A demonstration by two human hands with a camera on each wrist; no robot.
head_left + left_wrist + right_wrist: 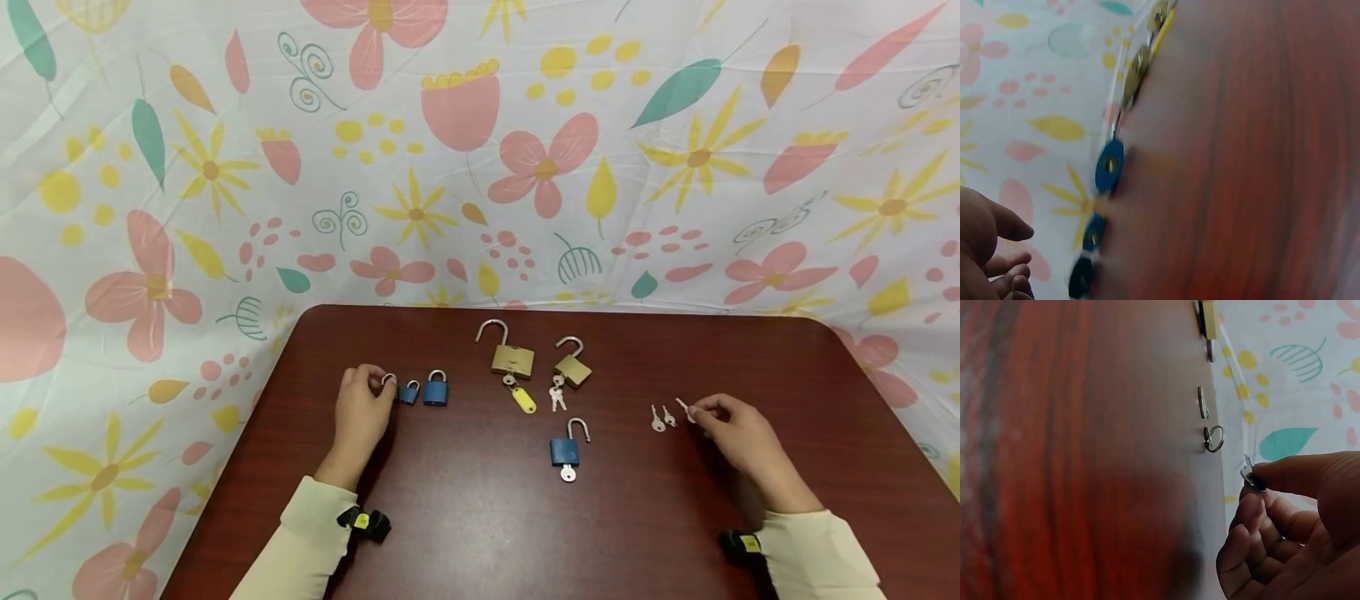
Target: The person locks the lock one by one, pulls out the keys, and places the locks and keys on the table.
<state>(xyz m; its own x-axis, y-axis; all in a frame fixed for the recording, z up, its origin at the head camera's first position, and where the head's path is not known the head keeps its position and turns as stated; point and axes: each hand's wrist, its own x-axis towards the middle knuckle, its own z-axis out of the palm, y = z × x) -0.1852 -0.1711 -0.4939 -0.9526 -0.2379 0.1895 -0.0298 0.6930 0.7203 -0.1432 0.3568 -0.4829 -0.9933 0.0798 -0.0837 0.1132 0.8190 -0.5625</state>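
My left hand [362, 404] is beside the leftmost small blue padlock [1082, 276], whose body it hides in the head view. In the left wrist view its thumb and fingers stand apart with nothing between them. Right of it are a small blue padlock [408, 392] and a larger blue padlock [436, 392], shackles down. My right hand [738, 433] pinches a small silver key [1248, 476] between thumb and finger, raised off the table. Two groups of small keys lie to its left, a key [657, 419] and a key with a ring [670, 417].
At the back lie a large brass padlock [513, 362] with a yellow tag [524, 400] and a smaller brass padlock [573, 371] with keys [557, 396], both shackles open. Nearer is an open blue padlock [564, 452] with a key [568, 473] in it. A floral cloth [465, 192] hangs behind the table [480, 533].
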